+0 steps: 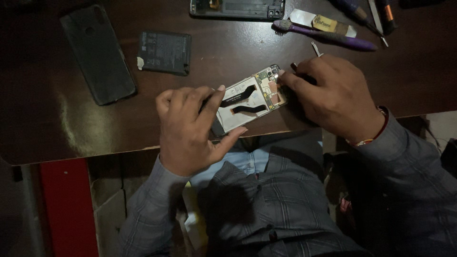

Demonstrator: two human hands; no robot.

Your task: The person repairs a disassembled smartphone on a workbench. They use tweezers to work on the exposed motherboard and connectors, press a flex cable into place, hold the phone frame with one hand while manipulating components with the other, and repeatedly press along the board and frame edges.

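phone (248,99), opened up with its back off, lies at the near edge of the dark wooden table (57,128), tilted so its camera end points up and to the right. inside it shows a pale metal shield crossed by two black ribbon cables, and a green circuit board at the camera end.

left hand (188,128) is clamped on the lower end of the phone, thumb under the near edge and forefinger laid along the top, so the body is pinned. right hand (333,95) has its fingers drawn together at the board end, fingertips touching the corner by the camera; something dark pokes out between the fingers (a small tool, i'd guess, but it's too hidden to be sure), and i can't tell how firmly it is pinched.

to my eye the work at that corner wants a steady body and a light touch: keep the left grip flat so the phone doesn't rock over the table edge, and keep pressure off the ribbon cables.

further out, a flat black battery (164,52) lies well apart to the upper left, with a dark back cover (97,53) beyond it. another opened phone frame (238,8) sits at the far edge, and to the right a purple brush (323,35) and a screwdriver (357,13) lie near each other. both sleeves are grey check.
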